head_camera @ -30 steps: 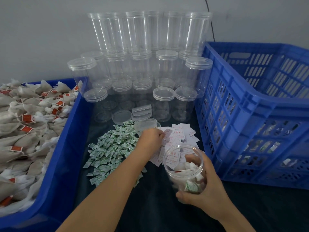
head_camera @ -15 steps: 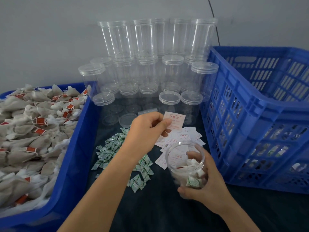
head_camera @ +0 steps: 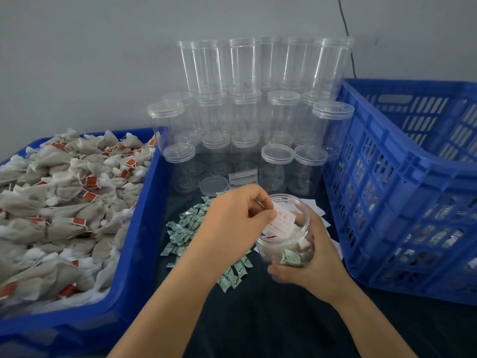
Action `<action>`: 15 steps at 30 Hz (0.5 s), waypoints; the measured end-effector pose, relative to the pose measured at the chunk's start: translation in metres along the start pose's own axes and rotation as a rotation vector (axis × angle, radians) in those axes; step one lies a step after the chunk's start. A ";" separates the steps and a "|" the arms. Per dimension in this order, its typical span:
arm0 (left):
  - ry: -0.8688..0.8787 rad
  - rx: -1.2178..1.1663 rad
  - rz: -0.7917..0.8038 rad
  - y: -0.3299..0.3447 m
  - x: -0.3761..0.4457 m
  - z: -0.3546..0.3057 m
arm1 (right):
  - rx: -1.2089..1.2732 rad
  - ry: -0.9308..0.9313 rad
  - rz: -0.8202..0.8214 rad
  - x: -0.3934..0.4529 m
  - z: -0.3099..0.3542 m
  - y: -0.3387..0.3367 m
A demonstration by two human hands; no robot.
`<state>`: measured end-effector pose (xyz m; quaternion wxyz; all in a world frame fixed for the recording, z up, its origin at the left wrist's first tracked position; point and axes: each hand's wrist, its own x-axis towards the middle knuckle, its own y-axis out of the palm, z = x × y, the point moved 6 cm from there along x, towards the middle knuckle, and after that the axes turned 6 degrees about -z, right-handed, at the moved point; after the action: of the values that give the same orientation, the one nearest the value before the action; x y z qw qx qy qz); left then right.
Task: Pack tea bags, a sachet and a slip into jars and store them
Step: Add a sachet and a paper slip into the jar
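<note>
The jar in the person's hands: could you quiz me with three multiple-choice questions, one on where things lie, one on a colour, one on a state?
1. The tea bags lie:
A. in the left tub
B. in the right crate
C. on the floor

2. The right crate is:
A. red
B. blue
C. grey

3. The held jar is:
A. lidded
B. empty
C. open, partly filled

Answers:
1 A, the tea bags heap in the left tub.
2 B, the crate is blue.
3 C, the jar in the right hand has no lid; the left hand puts in a slip.

The white slip at the mouth of the jar carries red printed characters, too blurred to read. The red tags on the tea bags show no readable text.
</note>
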<state>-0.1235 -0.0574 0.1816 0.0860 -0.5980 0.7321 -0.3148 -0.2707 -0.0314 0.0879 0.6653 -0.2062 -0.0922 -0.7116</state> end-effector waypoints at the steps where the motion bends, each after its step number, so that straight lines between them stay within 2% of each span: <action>1: 0.001 0.012 0.001 0.002 -0.002 0.000 | 0.007 -0.010 0.005 0.001 0.003 0.002; 8: 0.040 0.175 0.054 0.003 -0.003 -0.007 | 0.035 -0.071 0.029 0.002 0.014 0.007; 15: 0.028 0.223 0.171 0.007 -0.003 -0.016 | 0.000 -0.060 0.028 0.003 0.016 0.008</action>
<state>-0.1366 -0.0481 0.1890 0.1683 -0.5158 0.7420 -0.3939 -0.2602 -0.0281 0.1026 0.6720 -0.2286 -0.1092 -0.6959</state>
